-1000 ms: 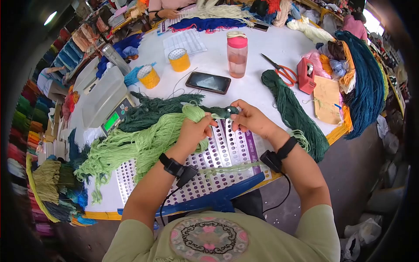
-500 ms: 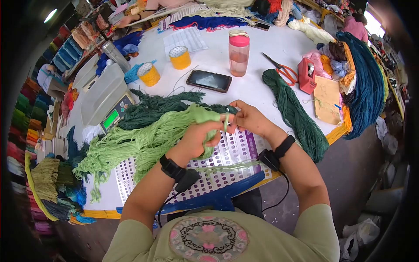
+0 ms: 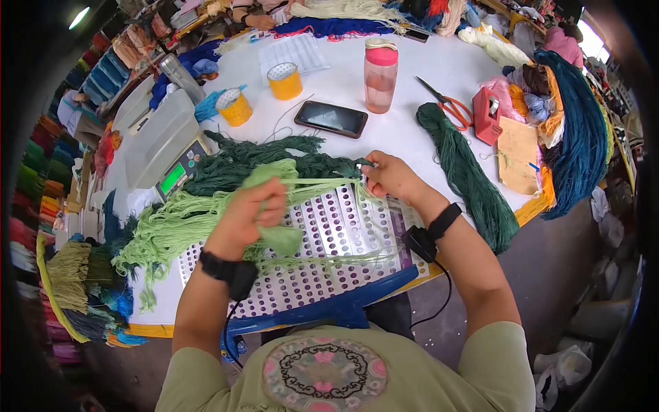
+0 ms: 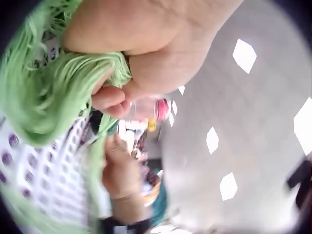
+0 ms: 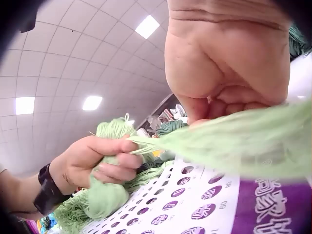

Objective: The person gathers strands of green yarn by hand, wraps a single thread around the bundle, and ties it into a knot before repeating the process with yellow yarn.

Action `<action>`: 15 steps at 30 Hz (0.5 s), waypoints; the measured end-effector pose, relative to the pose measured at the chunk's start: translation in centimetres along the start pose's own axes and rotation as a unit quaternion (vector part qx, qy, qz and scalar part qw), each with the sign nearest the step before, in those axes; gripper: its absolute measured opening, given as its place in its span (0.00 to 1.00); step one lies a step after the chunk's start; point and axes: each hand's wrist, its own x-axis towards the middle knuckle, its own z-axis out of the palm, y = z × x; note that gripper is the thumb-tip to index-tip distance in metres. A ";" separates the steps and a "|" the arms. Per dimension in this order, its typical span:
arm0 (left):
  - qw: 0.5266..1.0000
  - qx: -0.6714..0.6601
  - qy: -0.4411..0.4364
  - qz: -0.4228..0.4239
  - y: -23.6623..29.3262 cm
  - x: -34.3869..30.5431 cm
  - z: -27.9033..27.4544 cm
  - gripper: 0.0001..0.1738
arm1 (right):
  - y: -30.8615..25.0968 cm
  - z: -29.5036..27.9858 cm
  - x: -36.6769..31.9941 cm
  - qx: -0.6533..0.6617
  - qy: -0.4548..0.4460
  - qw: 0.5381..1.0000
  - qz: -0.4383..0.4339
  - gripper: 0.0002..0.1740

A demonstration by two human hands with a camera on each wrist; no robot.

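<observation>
My left hand (image 3: 252,211) grips a bunch of light green yarn (image 5: 109,197), fingers curled round it and the ends hanging below. From it, light green strands stretch rightward to my right hand (image 3: 397,180), whose thumb and fingers pinch near their far end. In the right wrist view these strands (image 5: 234,141) spread wide and blurred beneath the right hand. The larger light green heap (image 3: 171,226) lies at the left. A dark green skein (image 3: 254,159) rests behind both hands, its right end beside the right fingertips. Under the hands lies a white sheet with punched holes (image 3: 329,220).
A phone (image 3: 331,119), a pink-lidded bottle (image 3: 381,79) and yellow tape rolls (image 3: 235,108) stand beyond the hands. At right are another dark green skein (image 3: 470,182), scissors (image 3: 449,106) and a red tape dispenser (image 3: 486,115). A scale (image 3: 180,172) sits at left.
My left hand first moved right to meet the right hand, then swung back left, drawing light green strands out between them. The right hand stayed almost in place.
</observation>
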 end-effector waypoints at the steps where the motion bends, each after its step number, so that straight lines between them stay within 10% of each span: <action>1: 0.999 -0.031 -0.027 0.015 0.8 -1.4 -1.2 0.12 | 0.0 0.1 0.0 0.003 0.011 1.000 0.002 0.14; 9: 0.956 -0.165 0.033 0.241 7.4 -11.7 -10.8 0.14 | -0.3 0.4 -0.1 -0.038 0.025 0.999 -0.005 0.14; 12: 0.798 0.227 0.451 0.330 8.5 -13.5 -13.2 0.17 | 0.0 0.8 -0.3 -0.082 0.045 0.995 -0.025 0.15; 15: 0.752 0.412 0.455 0.240 6.9 -14.0 -6.2 0.15 | 0.2 1.4 -1.1 -0.145 0.097 0.983 -0.055 0.15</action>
